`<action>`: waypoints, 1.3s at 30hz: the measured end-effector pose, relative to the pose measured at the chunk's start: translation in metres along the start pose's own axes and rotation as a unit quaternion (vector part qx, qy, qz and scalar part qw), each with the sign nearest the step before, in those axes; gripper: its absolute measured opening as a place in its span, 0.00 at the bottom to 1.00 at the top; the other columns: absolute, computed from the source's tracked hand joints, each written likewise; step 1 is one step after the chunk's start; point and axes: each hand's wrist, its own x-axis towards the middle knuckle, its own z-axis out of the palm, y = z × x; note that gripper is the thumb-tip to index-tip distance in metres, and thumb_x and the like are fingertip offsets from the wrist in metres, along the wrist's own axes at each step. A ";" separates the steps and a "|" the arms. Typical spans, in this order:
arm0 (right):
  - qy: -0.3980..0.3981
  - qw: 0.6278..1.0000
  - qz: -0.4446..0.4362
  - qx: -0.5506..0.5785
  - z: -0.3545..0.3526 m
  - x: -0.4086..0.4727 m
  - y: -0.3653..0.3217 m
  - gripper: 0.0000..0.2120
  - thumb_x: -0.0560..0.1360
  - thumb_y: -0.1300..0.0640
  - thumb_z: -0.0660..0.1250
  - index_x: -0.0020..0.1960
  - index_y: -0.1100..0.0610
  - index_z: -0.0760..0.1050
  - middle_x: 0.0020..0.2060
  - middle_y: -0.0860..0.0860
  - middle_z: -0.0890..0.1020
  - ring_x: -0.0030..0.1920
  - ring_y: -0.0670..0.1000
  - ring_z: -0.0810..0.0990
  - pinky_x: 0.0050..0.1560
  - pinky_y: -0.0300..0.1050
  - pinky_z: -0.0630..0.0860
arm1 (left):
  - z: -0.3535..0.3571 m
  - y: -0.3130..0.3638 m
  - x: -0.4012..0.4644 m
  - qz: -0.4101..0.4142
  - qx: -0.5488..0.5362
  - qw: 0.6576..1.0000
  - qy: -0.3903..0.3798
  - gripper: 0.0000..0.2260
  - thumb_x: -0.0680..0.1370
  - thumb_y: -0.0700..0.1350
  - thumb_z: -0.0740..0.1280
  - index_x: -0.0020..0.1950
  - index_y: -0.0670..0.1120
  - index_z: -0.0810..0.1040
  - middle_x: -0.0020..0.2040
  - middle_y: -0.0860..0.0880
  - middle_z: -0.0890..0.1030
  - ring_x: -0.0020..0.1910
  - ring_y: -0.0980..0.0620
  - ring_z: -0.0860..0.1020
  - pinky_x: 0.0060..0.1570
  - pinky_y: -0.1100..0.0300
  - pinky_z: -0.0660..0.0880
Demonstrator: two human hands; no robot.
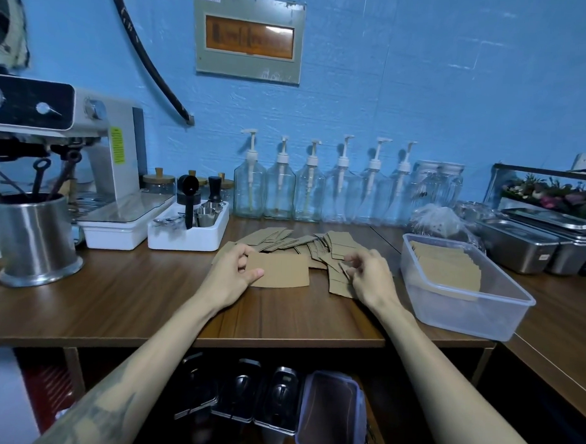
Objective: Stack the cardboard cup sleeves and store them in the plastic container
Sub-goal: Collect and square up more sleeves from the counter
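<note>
Two hands, left [237, 269] and right [366, 274], each pinching flat brown cardboard sleeves [283, 271].

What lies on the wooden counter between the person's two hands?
In the head view, loose brown cardboard cup sleeves lie between the left hand and right hand; the left grips one flat sleeve.

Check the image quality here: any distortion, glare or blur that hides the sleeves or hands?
Head view: wide-angle bending curves the table edge and the wall panel, whose window glares. The left hand, gripping a sleeve, and the right hand at the loose pile are slightly soft but readable. The sleeves inside the plastic container blur through its wall. Lighting is even.
</note>
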 end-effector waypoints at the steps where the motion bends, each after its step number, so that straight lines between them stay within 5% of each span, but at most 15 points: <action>1: 0.000 1.000 -0.002 -0.008 0.001 0.000 0.000 0.09 0.77 0.63 0.65 0.54 0.53 0.79 0.50 0.49 0.72 0.56 0.56 0.74 0.56 0.51 0.74 | 0.000 0.002 -0.001 0.002 0.000 1.000 -0.005 0.10 0.77 0.39 0.70 0.54 0.46 0.72 0.23 0.61 0.71 0.25 0.64 0.69 0.31 0.71 0.64; 5: -0.009 0.997 0.041 -0.067 -0.003 0.003 0.003 0.13 0.76 0.55 0.69 0.60 0.49 0.77 0.58 0.54 0.72 0.61 0.57 0.69 0.63 0.53 0.70 | -0.001 0.009 -0.004 0.006 -0.009 1.000 -0.010 0.10 0.78 0.37 0.70 0.55 0.44 0.72 0.22 0.65 0.72 0.25 0.67 0.70 0.31 0.73 0.65; 12: -0.059 0.978 0.181 -0.080 -0.005 0.015 0.009 0.44 0.67 0.34 0.73 0.74 0.56 0.62 0.74 0.61 0.59 0.74 0.63 0.56 0.75 0.57 0.57 | -0.001 0.005 -0.002 -0.004 -0.002 1.000 -0.013 0.10 0.77 0.40 0.71 0.52 0.48 0.71 0.23 0.62 0.68 0.26 0.62 0.67 0.31 0.69 0.64; 20: -0.036 0.979 0.195 -0.055 -0.005 0.011 0.006 0.50 0.59 0.29 0.75 0.69 0.56 0.64 0.66 0.58 0.67 0.69 0.61 0.66 0.70 0.52 0.62 | 0.000 0.005 -0.002 -0.005 -0.006 1.000 -0.015 0.10 0.77 0.40 0.70 0.55 0.47 0.72 0.23 0.62 0.70 0.26 0.62 0.68 0.34 0.64 0.62; 23: -0.006 0.983 0.181 -0.018 -0.006 0.006 0.006 0.47 0.59 0.33 0.78 0.67 0.56 0.65 0.64 0.58 0.66 0.66 0.61 0.67 0.70 0.53 0.65 | 0.000 0.003 -0.001 -0.007 -0.007 1.000 -0.016 0.10 0.77 0.41 0.71 0.53 0.49 0.72 0.23 0.62 0.70 0.26 0.62 0.68 0.37 0.60 0.63; 29: 0.035 0.984 0.133 0.110 -0.015 -0.008 0.012 0.31 0.68 0.59 0.79 0.67 0.55 0.70 0.63 0.58 0.70 0.61 0.55 0.71 0.68 0.47 0.66 | -0.001 0.002 -0.001 -0.009 -0.014 1.000 -0.009 0.12 0.76 0.41 0.71 0.56 0.53 0.74 0.33 0.59 0.79 0.34 0.62 0.76 0.43 0.61 0.69; 31: 0.063 0.979 0.125 0.148 -0.016 -0.012 0.012 0.28 0.68 0.64 0.78 0.65 0.56 0.72 0.60 0.55 0.76 0.59 0.53 0.76 0.67 0.51 0.71 | -0.002 0.000 0.000 -0.001 -0.004 1.000 -0.004 0.13 0.76 0.41 0.71 0.56 0.54 0.75 0.37 0.57 0.72 0.35 0.61 0.72 0.42 0.65 0.68; 35: 0.104 0.955 0.115 0.251 -0.020 -0.018 0.004 0.23 0.73 0.69 0.71 0.64 0.53 0.74 0.44 0.47 0.81 0.47 0.48 0.79 0.60 0.54 0.77 | -0.002 0.003 -0.001 0.001 -0.004 1.000 0.000 0.11 0.78 0.37 0.69 0.56 0.51 0.76 0.37 0.56 0.66 0.31 0.66 0.73 0.38 0.77 0.67; 39: 0.111 0.922 0.089 0.359 -0.024 -0.017 -0.018 0.18 0.76 0.71 0.67 0.63 0.56 0.74 0.36 0.49 0.76 0.38 0.44 0.77 0.51 0.45 0.77 | -0.002 -0.002 0.001 -0.019 -0.015 1.000 -0.008 0.13 0.79 0.39 0.67 0.53 0.59 0.76 0.51 0.47 0.81 0.48 0.54 0.80 0.52 0.63 0.74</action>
